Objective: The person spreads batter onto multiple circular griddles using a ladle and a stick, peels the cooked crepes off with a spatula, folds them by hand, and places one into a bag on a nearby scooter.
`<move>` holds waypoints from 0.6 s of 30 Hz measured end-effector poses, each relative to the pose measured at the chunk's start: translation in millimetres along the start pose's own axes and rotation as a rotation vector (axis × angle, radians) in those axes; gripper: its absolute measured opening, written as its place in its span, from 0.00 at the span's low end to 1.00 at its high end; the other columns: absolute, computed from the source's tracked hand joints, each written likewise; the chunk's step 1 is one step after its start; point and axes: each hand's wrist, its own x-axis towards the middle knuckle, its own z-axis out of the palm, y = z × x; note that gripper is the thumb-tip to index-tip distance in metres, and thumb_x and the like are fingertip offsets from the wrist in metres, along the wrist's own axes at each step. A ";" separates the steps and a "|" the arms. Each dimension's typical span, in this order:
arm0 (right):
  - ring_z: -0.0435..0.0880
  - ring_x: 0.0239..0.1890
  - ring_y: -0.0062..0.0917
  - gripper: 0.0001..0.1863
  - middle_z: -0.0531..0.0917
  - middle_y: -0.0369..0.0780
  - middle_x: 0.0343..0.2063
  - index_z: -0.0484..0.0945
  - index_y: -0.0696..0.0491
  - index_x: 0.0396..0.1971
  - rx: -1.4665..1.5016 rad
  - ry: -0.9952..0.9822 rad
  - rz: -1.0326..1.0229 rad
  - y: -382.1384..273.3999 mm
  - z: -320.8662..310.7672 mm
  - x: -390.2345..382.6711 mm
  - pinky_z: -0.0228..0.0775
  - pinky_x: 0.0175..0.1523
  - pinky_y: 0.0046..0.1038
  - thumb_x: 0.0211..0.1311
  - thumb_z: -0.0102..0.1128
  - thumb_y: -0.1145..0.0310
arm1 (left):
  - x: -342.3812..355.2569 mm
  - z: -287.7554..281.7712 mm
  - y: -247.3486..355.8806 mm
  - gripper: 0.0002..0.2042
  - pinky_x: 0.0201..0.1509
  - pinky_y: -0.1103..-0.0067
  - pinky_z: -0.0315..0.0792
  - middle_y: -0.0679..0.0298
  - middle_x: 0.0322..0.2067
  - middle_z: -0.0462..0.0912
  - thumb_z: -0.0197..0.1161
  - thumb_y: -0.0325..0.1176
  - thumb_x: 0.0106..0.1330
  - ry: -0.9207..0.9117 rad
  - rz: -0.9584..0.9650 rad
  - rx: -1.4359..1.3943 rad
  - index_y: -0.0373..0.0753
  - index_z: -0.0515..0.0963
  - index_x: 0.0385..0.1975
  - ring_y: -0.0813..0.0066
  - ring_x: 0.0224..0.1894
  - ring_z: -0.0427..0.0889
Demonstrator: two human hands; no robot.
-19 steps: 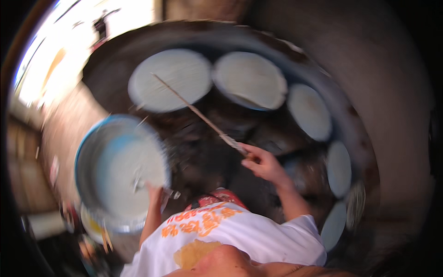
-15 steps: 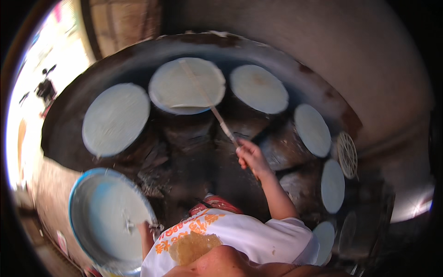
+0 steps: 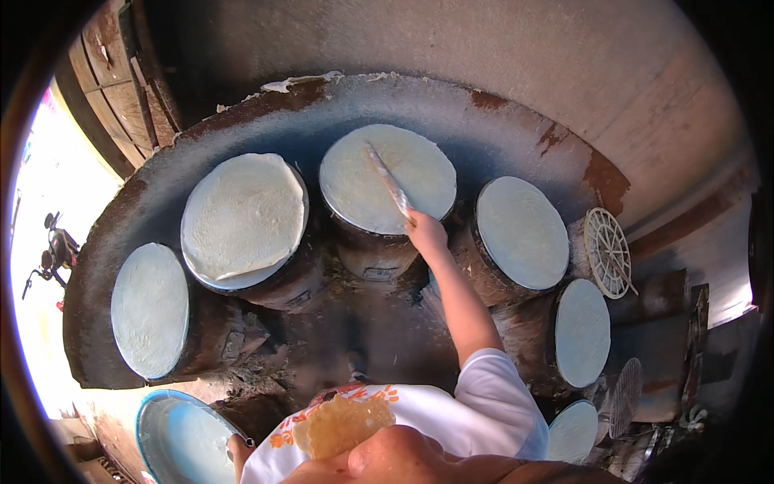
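As you reach forward across an arc of drums (image 3: 377,256), your right hand (image 3: 427,232) grips a slim stick (image 3: 389,179), its far end over the pale round sheet (image 3: 421,165) on the middle drum; whether the tip touches is unclear. Your left hand (image 3: 238,448), partly hidden by your shirt (image 3: 423,405), is at the rim of a blue basin (image 3: 167,394) of white liquid (image 3: 201,453); its grip cannot be told. A round spoked rack (image 3: 606,252) stands to the right.
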 end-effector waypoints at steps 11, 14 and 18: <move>0.82 0.33 0.41 0.20 0.83 0.48 0.31 0.76 0.46 0.52 -0.130 0.013 -0.049 15.5 -1.1 19.7 0.74 0.38 0.40 0.57 0.57 0.64 | -2.4 28.3 20.3 0.09 0.32 0.67 0.63 0.53 0.26 0.69 0.51 0.34 0.56 0.077 0.046 0.075 0.35 0.68 0.30 0.60 0.28 0.67; 0.82 0.33 0.42 0.20 0.83 0.46 0.33 0.76 0.46 0.52 -0.017 -0.020 0.033 3.2 14.3 64.4 0.74 0.38 0.39 0.58 0.56 0.64 | 0.6 35.2 24.1 0.10 0.36 0.66 0.64 0.50 0.30 0.70 0.50 0.33 0.57 0.070 0.074 0.100 0.32 0.69 0.33 0.57 0.32 0.68; 0.82 0.37 0.40 0.20 0.83 0.45 0.35 0.75 0.44 0.53 0.031 -0.102 0.044 -23.4 36.6 28.4 0.74 0.41 0.40 0.58 0.57 0.63 | -12.5 14.3 16.6 0.12 0.41 0.65 0.65 0.46 0.34 0.72 0.50 0.32 0.58 0.186 0.151 0.177 0.30 0.70 0.37 0.54 0.37 0.70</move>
